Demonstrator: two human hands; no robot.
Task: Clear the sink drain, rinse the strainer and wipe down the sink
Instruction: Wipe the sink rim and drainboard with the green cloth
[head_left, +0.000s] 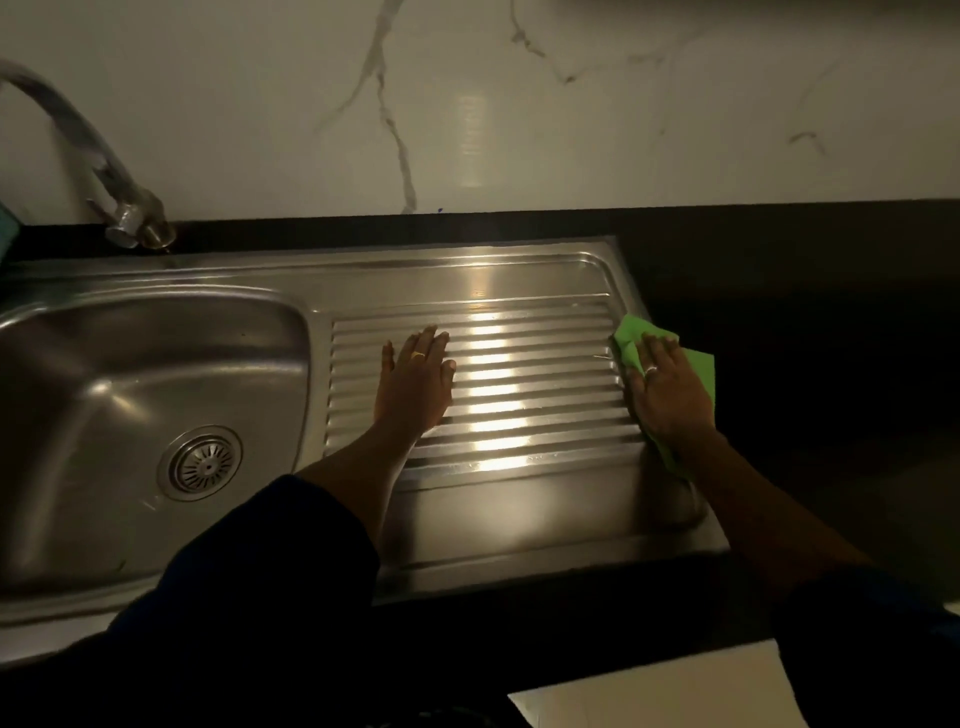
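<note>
The sink (208, 275) is set into a dark counter (805, 322), with its basin (104, 364) on the left and a ribbed drainboard (519, 374) on the right. The strainer (200, 464) is seated in the drain at the bottom of the basin, toward the near side.

A green cloth (698, 366) is spread over the right edge of the drainboard, partly on the steel and partly on the counter. It is pressed down by the right hand (670, 395), whose fingers (655, 347) are laid straight and close together on top of the cloth, pointing to the far side.

The left hand (418, 379) is laid flat, palm down, on the ribs at the left part of the drainboard, just right of the basin. Its fingers (431, 340) are held straight and nearly together, with the thumb set apart, and nothing is held in them. A ring is worn on each hand. A bright reflection is cast across the ribs between the two hands.

Dark sleeves (260, 571) are seen at the near edge. A curved faucet (78, 140), somewhat blurred, is mounted at the far left behind the basin. A pale, veined wall (571, 104) is seen behind the counter.
</note>
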